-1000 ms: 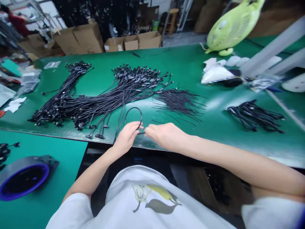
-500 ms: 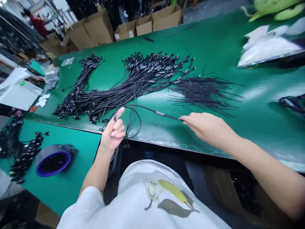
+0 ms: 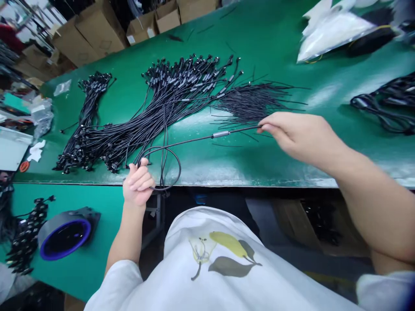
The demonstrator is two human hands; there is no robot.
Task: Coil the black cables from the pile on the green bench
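My left hand point(image 3: 138, 183) is closed around a coiled loop of one black cable point(image 3: 168, 166) at the near edge of the green table point(image 3: 246, 160). My right hand point(image 3: 298, 136) pinches the far end of the same cable, stretched out to the right, with a grey sleeve point(image 3: 221, 134) midway along it. Behind the cable lies a large pile of similar black cables point(image 3: 155, 112). A fan of thin black wires point(image 3: 256, 101) lies just beyond my right hand.
A second cable bundle point(image 3: 389, 106) lies at the right. White plastic bags point(image 3: 330, 28) sit at the back right, cardboard boxes point(image 3: 90, 32) behind the table. On a lower green surface at the left stand a black and blue round holder point(image 3: 65, 235) and more connectors point(image 3: 27, 235).
My hands were together at the loop a second ago. My right hand has drawn the cable end out to the right while my left keeps the coil. The view tilted downward.
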